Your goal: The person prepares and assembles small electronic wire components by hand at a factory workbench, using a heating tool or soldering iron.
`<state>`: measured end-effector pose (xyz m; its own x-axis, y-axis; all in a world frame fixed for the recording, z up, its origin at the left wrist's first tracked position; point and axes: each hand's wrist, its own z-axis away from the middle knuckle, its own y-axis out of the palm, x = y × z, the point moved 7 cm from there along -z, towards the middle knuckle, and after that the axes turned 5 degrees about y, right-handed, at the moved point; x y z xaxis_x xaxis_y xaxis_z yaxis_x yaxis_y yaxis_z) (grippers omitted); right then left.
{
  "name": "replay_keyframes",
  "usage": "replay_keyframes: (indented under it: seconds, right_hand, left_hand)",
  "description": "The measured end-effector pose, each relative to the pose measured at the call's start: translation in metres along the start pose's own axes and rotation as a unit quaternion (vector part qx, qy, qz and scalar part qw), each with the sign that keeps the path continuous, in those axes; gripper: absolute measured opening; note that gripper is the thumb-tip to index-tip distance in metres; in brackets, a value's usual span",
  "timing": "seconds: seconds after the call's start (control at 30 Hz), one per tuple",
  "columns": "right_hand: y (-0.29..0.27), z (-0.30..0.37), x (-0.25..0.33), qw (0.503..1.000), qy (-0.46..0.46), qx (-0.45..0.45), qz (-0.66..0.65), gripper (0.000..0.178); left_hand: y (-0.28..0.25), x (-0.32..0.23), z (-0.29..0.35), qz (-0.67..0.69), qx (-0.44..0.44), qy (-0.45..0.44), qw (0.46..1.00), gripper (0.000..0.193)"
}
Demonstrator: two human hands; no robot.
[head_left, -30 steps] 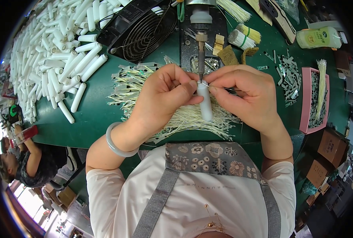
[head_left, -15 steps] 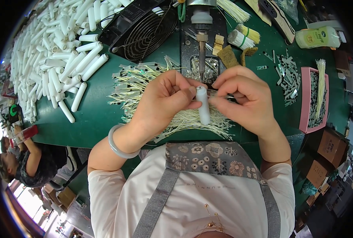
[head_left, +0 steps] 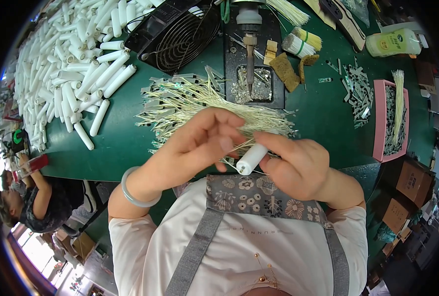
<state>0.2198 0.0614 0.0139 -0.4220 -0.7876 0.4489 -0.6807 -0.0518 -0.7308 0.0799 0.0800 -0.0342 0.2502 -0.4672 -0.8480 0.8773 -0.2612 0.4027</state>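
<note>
My right hand [head_left: 296, 165] is closed on a white cylindrical battery cell [head_left: 251, 160], thumb and forefinger pinching its far part. The cell lies tilted, its near end with a small metal tip turned toward me. Just left of it, my left hand [head_left: 199, 148] has its fingers loosely curled and apart, and nothing shows between them. Beneath and beyond both hands spreads a pile of thin pale wires [head_left: 185, 106] with small flat strips at their left ends. A soldering iron [head_left: 250, 61] points down over a metal tray [head_left: 261, 81] of solder bits, beyond my hands.
Many white cells [head_left: 76, 74] are heaped at the left, beside a black fan [head_left: 180, 42]. Brown sponges [head_left: 284, 71] and tied wire bundles [head_left: 303, 42] lie right of the iron. Farther right are small strips [head_left: 359, 93], a pink box [head_left: 379, 123] and a bottle [head_left: 393, 44]. Another person sits far left.
The cell has passed from my left fingers to my right hand and tipped toward me. Both hands have drawn back from the iron, and the left fingers have come apart.
</note>
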Motion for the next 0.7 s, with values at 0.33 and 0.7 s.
replay_keyframes:
  seconds: [0.33, 0.7]
  right_hand:
    - [-0.001, 0.002, 0.014, 0.995, -0.044, 0.015, 0.084, 0.018]
    - [0.022, 0.01, -0.023, 0.943, 0.18, 0.014, -0.279, 0.026]
  left_hand:
    - [0.006, 0.005, 0.003, -0.003, 0.059, 0.024, 0.998, 0.018]
    - [-0.001, 0.002, 0.0, 0.001, 0.016, 0.104, 0.994, 0.01]
